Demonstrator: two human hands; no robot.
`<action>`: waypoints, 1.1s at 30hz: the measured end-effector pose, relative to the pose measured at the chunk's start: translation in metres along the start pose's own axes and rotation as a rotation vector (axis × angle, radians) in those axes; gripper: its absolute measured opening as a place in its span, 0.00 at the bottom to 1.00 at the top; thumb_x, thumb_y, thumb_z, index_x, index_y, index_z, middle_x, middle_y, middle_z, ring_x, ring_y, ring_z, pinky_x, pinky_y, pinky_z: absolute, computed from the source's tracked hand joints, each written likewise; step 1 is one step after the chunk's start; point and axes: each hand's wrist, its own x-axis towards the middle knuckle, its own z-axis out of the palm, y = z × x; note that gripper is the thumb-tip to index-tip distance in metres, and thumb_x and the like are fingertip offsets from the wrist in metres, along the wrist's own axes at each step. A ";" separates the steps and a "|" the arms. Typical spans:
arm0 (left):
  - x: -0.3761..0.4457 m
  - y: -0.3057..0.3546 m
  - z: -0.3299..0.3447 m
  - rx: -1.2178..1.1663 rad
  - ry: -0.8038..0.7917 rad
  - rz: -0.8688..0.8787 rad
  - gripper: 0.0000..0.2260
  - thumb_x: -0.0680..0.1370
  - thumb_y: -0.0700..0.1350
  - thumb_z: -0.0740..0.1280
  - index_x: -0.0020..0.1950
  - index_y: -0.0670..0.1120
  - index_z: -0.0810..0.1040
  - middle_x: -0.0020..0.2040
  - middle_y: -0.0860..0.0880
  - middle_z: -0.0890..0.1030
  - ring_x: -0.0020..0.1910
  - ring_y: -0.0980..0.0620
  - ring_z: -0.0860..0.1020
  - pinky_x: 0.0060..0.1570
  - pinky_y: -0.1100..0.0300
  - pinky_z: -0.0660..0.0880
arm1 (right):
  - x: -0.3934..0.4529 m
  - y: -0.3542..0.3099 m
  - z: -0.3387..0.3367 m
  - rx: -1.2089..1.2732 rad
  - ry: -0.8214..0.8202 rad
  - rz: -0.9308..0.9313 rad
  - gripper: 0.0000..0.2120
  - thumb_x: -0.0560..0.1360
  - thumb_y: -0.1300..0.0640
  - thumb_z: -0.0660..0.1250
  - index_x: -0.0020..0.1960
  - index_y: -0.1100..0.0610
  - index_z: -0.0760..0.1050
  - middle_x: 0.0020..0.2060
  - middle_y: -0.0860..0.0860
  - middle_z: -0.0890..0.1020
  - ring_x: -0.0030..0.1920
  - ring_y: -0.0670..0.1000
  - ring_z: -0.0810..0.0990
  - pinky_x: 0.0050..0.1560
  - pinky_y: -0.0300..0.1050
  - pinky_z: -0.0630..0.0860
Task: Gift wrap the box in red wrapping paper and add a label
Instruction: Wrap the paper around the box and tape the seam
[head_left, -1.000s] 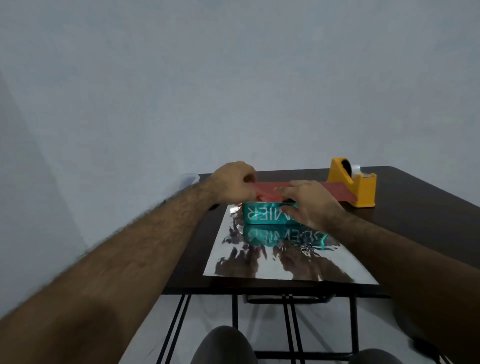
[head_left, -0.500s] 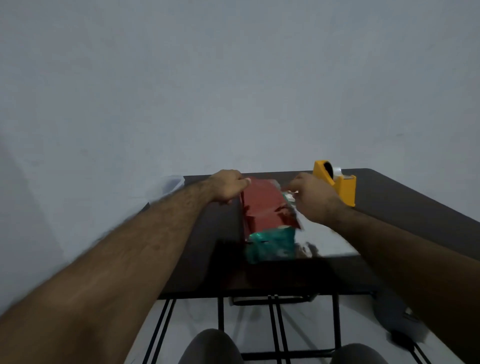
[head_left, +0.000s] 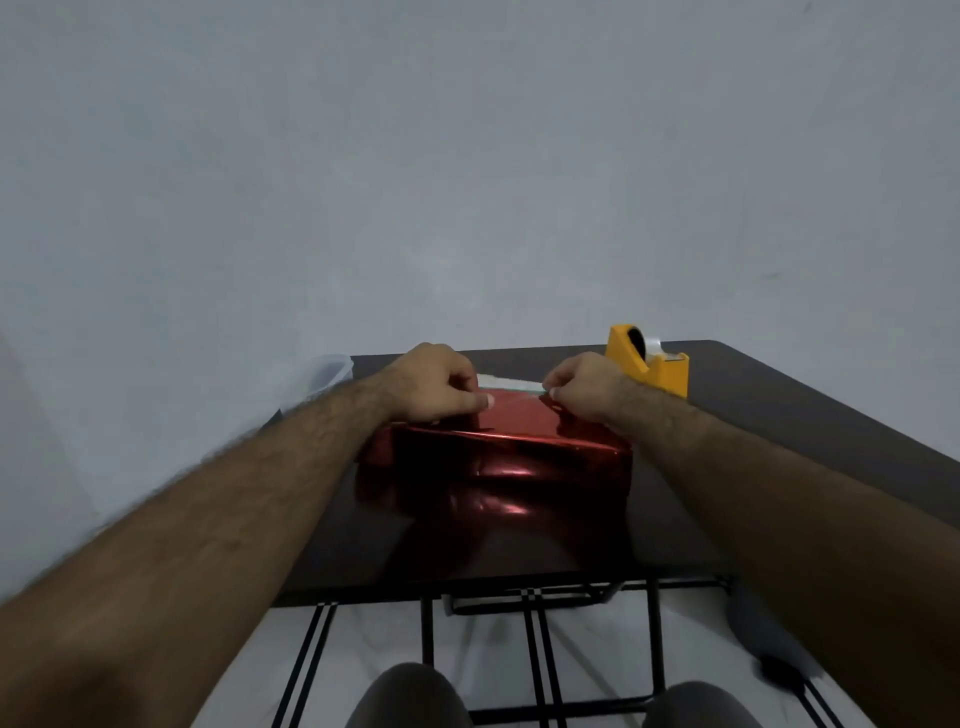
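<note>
Dark table (head_left: 779, 447), grey wall (head_left: 467, 182), yellow tape dispenser (head_left: 649, 364).

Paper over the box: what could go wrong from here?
1. Both hands, left and right, pinch the red paper at the far edge; no tape shows on it, so letting go may let it spring open.
2. The dispenser sits beyond the right hand; reaching for it frees that corner.
3. The glossy foil already shows creases and could tear if pulled hard.
</note>
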 end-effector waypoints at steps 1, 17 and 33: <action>0.001 -0.001 0.000 0.015 0.003 -0.008 0.17 0.77 0.61 0.76 0.60 0.52 0.86 0.57 0.54 0.86 0.55 0.53 0.83 0.57 0.55 0.79 | 0.000 -0.002 -0.003 -0.024 -0.006 -0.016 0.09 0.82 0.55 0.68 0.58 0.52 0.86 0.57 0.49 0.86 0.59 0.51 0.83 0.61 0.45 0.79; -0.002 0.023 0.007 0.444 -0.395 -0.085 0.61 0.50 0.88 0.65 0.76 0.55 0.69 0.67 0.55 0.72 0.67 0.48 0.70 0.72 0.39 0.62 | 0.016 0.018 -0.017 -0.127 -0.189 -0.100 0.09 0.79 0.46 0.73 0.49 0.52 0.83 0.45 0.50 0.87 0.49 0.52 0.85 0.52 0.48 0.82; 0.023 -0.024 0.003 -0.267 -0.143 -0.342 0.43 0.76 0.80 0.51 0.84 0.55 0.66 0.83 0.54 0.67 0.79 0.50 0.69 0.82 0.44 0.61 | 0.049 0.019 -0.018 -0.082 -0.199 -0.070 0.14 0.84 0.59 0.61 0.64 0.56 0.82 0.62 0.50 0.82 0.64 0.52 0.79 0.67 0.48 0.74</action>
